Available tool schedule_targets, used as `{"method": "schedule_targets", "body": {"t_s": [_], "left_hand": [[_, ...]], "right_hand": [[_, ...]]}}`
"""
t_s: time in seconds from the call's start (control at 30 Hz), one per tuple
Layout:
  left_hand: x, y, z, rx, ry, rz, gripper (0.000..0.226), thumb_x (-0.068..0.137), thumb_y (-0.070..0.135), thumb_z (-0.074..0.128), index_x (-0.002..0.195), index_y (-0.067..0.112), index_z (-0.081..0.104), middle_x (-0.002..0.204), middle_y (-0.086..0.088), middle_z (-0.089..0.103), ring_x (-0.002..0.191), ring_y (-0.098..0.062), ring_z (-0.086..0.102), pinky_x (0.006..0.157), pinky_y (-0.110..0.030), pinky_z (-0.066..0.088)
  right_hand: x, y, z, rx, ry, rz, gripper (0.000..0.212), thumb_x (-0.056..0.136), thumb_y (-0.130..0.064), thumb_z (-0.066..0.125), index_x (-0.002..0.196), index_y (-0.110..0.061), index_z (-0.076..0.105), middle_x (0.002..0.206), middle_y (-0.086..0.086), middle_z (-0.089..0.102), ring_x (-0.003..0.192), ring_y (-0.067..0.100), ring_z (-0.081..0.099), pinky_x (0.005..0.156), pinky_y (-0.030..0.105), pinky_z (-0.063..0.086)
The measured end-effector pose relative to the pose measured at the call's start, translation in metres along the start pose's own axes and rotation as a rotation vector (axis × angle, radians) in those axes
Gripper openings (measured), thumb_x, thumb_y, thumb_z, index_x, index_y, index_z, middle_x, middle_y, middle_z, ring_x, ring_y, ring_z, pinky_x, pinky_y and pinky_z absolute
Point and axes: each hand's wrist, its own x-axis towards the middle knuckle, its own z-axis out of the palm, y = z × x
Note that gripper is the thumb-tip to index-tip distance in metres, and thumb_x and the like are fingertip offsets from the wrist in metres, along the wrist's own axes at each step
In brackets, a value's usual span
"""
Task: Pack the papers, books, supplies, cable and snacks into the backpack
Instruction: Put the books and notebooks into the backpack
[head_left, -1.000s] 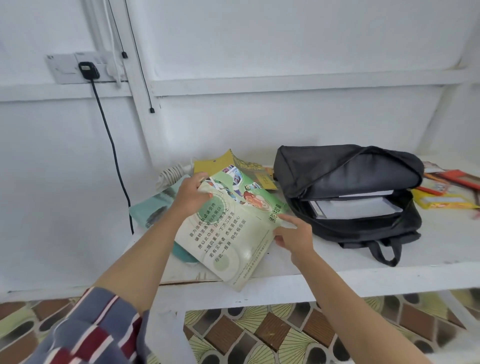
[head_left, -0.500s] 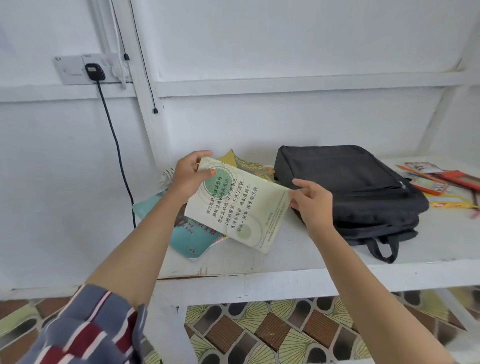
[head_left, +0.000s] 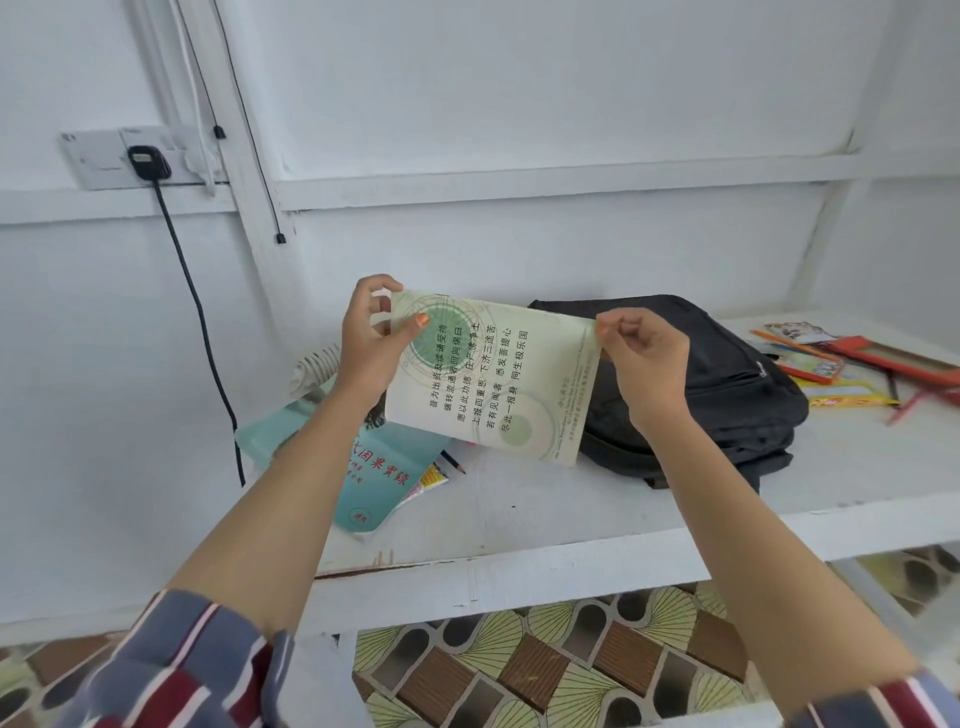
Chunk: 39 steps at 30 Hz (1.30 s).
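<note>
Left hand (head_left: 366, 345) and right hand (head_left: 648, 364) pinching booklet (head_left: 493, 382) aloft, screening backpack (head_left: 727, 374) corner, teal book (head_left: 387, 480) beneath

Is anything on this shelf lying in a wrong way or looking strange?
Yes. The black backpack lies flat with its flap down, so no opening shows, while the left hand and right hand hold the pale green booklet in the air. The teal book lies askew over a pencil and a packet.

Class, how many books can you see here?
2. A pale green book held by left hand and right hand; teal book lying on shelf. More may be hidden.
</note>
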Motion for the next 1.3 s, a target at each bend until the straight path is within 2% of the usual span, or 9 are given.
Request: {"method": "schedule_targets", "body": {"t_s": [0.13,0.27,0.43,0.6,0.77,0.83,1.03,1.2,1.3], "left_hand": [[0.0,-0.002,0.014,0.027,-0.068,0.059,0.028,0.083,-0.007,0.061,0.077,0.02,0.057,0.085,0.005,0.057,0.077,0.011,0.056,0.071,-0.011,0.048],[0.003,-0.009,0.026,-0.078,-0.127,-0.08,0.026,0.085,-0.005,0.059,0.082,0.019,0.065,0.085,0.008,0.067,0.081,-0.002,0.062,0.085,-0.018,0.049],[0.004,-0.007,0.056,-0.203,-0.274,-0.147,0.026,0.087,-0.008,0.053,0.088,0.015,0.063,0.073,0.016,0.071,0.073,0.004,0.065,0.069,-0.011,0.049],[-0.002,-0.007,0.102,-0.258,-0.445,-0.236,0.028,0.088,-0.01,0.049,0.092,0.014,0.064,0.075,0.011,0.072,0.073,-0.003,0.067,0.072,-0.018,0.054],[-0.014,-0.009,0.158,-0.164,-0.667,-0.285,0.043,0.088,-0.011,0.05,0.117,0.02,0.059,0.112,-0.003,0.065,0.102,-0.015,0.062,0.096,-0.029,0.047],[-0.022,-0.009,0.181,-0.126,-0.739,-0.3,0.045,0.087,-0.01,0.052,0.115,0.024,0.06,0.123,-0.004,0.06,0.112,-0.017,0.059,0.099,-0.032,0.045],[-0.042,-0.002,0.252,-0.14,-0.771,-0.36,0.044,0.087,-0.012,0.051,0.105,0.026,0.066,0.127,-0.006,0.058,0.113,-0.02,0.059,0.095,-0.034,0.049],[-0.059,-0.002,0.29,-0.013,-0.772,-0.354,0.038,0.084,-0.009,0.057,0.105,0.022,0.064,0.108,0.006,0.062,0.095,-0.008,0.064,0.077,-0.018,0.054],[-0.068,-0.008,0.293,0.164,-0.786,-0.284,0.033,0.076,-0.008,0.068,0.094,0.018,0.059,0.103,0.009,0.058,0.095,-0.005,0.058,0.086,-0.021,0.049]], "right_hand": [[0.008,-0.002,-0.009,-0.025,-0.03,0.031,0.03,0.088,0.004,0.056,0.074,-0.021,0.065,0.088,-0.003,0.061,0.069,-0.005,0.059,0.069,0.011,0.047],[0.012,0.003,-0.024,-0.144,-0.1,0.029,0.029,0.085,0.005,0.057,0.085,-0.021,0.069,0.096,-0.008,0.049,0.077,-0.001,0.053,0.07,0.007,0.045],[0.003,0.015,-0.055,-0.08,-0.2,0.096,0.03,0.082,0.0,0.066,0.093,-0.027,0.069,0.107,-0.009,0.055,0.085,0.001,0.056,0.075,0.015,0.047],[-0.002,0.024,-0.103,0.136,-0.236,0.272,0.035,0.082,0.008,0.061,0.097,-0.022,0.071,0.1,-0.011,0.069,0.091,0.015,0.065,0.074,0.032,0.057],[0.001,0.031,-0.155,0.254,-0.099,0.371,0.032,0.08,0.006,0.06,0.094,-0.021,0.07,0.087,-0.007,0.071,0.074,0.013,0.067,0.054,0.023,0.054],[0.004,0.035,-0.18,0.302,-0.075,0.386,0.028,0.068,-0.003,0.07,0.088,-0.022,0.074,0.091,-0.004,0.071,0.076,0.013,0.068,0.058,0.024,0.055],[0.016,0.044,-0.252,0.272,-0.134,0.448,0.034,0.076,0.006,0.061,0.088,-0.023,0.075,0.094,-0.004,0.073,0.08,0.017,0.069,0.063,0.026,0.056],[0.025,0.053,-0.296,0.225,-0.136,0.537,0.038,0.082,0.012,0.055,0.104,-0.017,0.066,0.096,0.002,0.071,0.076,0.019,0.07,0.062,0.029,0.058],[0.027,0.056,-0.316,0.23,-0.081,0.561,0.038,0.083,0.012,0.054,0.106,-0.017,0.064,0.103,0.0,0.068,0.074,0.018,0.071,0.062,0.028,0.058]]}}
